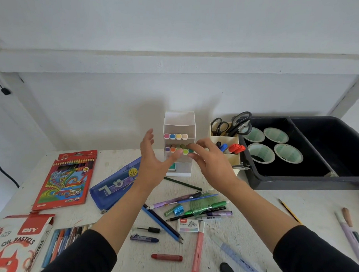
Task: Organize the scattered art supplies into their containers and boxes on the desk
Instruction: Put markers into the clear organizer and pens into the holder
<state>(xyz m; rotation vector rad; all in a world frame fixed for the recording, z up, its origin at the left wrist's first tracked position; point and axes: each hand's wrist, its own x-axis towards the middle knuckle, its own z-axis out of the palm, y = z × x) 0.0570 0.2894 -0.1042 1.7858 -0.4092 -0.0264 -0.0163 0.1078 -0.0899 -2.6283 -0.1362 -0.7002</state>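
A white tiered marker organizer [180, 119] stands at the back of the desk, with a top row of markers [175, 136] and a second row [173, 149] lying in it. My right hand [212, 163] is at the second row, finger and thumb pinching the end of a green marker [191, 151]. Beside the organizer's left front, my left hand [153, 165] is raised with straight fingers, its thumb tip touching the marker ends. Loose pens and pencils [192, 205], a staples box [188, 225], a red crayon [167, 257] and a pink marker [198, 252] lie scattered below my hands.
A blue pencil case [115, 186], a red colour-pencil box [68, 180], an oil pastels box [14, 246] and loose pastels [65, 239] lie on the left. A cream holder [225, 141] with scissors and a black tray [295, 180] with tape rolls [261, 153] stand on the right.
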